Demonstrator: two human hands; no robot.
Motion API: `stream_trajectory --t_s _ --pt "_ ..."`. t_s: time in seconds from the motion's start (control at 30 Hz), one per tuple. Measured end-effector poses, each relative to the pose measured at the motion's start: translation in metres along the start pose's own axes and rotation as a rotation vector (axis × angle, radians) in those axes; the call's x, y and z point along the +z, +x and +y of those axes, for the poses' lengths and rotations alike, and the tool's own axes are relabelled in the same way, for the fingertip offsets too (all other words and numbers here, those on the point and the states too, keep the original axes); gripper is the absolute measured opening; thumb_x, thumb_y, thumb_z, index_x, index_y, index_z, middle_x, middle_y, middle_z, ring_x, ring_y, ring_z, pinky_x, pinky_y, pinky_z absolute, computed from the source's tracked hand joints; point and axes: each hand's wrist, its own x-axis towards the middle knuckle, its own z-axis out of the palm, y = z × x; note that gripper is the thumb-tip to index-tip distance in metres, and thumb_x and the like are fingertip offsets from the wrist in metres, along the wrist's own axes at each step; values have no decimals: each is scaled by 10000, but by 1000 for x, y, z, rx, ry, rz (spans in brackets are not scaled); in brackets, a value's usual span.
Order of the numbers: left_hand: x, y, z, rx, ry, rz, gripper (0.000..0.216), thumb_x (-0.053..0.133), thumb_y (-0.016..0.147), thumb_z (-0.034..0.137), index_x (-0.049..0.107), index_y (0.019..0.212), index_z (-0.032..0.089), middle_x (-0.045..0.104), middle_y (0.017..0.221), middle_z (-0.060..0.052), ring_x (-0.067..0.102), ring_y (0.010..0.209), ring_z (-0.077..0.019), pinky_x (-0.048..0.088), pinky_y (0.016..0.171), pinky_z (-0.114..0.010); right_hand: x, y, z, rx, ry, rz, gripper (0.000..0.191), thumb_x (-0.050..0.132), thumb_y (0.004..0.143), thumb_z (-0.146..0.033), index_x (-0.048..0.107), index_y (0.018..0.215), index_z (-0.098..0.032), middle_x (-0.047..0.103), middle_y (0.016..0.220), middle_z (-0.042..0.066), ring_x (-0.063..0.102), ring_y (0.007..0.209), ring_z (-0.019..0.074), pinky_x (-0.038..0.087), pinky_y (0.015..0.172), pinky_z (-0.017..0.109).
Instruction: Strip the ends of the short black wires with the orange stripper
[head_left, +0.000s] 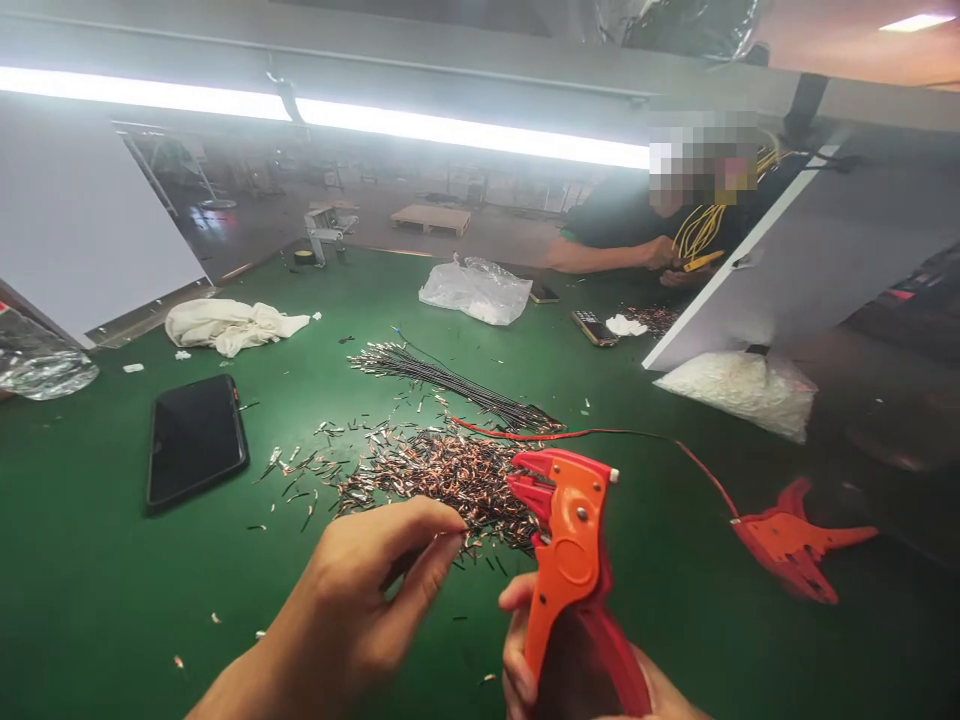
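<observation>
My right hand grips the handles of an orange wire stripper, held upright with its jaws pointing left. My left hand is pinched, thumb and forefinger together at the edge of a pile of stripped wire bits; what they pinch is too small to make out. A bundle of thin black wires lies beyond the pile. A red wire runs from the bundle to a second orange stripper lying on the green table.
A black phone lies at the left, a white cloth behind it. A clear plastic bag sits mid-table, a bag of white parts at the right. Another person works with yellow wires across the table.
</observation>
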Motion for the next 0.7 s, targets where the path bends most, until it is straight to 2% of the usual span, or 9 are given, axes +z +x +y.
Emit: stream_trajectory --t_s 0.07,0.17,0.27,0.4,0.57,0.7 --pt "2 0 2 19 23 20 146 548 906 89 619 932 214 666 693 62 585 537 -47 461 519 -126 -3 -1 -1 -25 15 21 788 911 591 -402 462 1219 -250 592 856 -25 593 729 157 463 698 321" --pt "-1 1 1 8 46 41 169 555 906 84 630 977 219 700 776 47 638 629 -55 496 590 -131 -2 -5 -8 -8 10 -1 693 867 617 -516 501 1131 -230 608 831 -15 603 733 165 465 705 326" --pt "-8 2 -2 31 82 62 205 534 921 71 630 1024 219 688 797 32 637 668 -67 506 632 -164 3 -8 -19 69 -94 31 622 854 658 -437 545 1143 -200 652 908 32 613 834 186 461 783 342" --pt "-15 1 -3 99 170 73 168 559 928 89 640 998 218 646 732 30 578 609 -84 455 553 -197 1 -11 -25 142 -160 32 623 825 695 -419 578 1214 -179 686 1033 100 639 868 226 483 817 398" --pt "-18 0 1 61 130 58 164 566 922 70 601 988 216 684 812 29 625 699 -86 489 659 -201 -9 -9 -18 137 -206 6 751 836 635 -504 580 1255 -165 710 902 76 646 751 212 500 723 363" --pt "-20 4 0 94 105 15 155 523 940 60 584 907 199 611 708 26 518 650 -104 428 586 -207 -8 -11 -18 134 -222 5 708 807 679 -520 593 1251 -161 703 884 67 619 707 185 485 689 338"
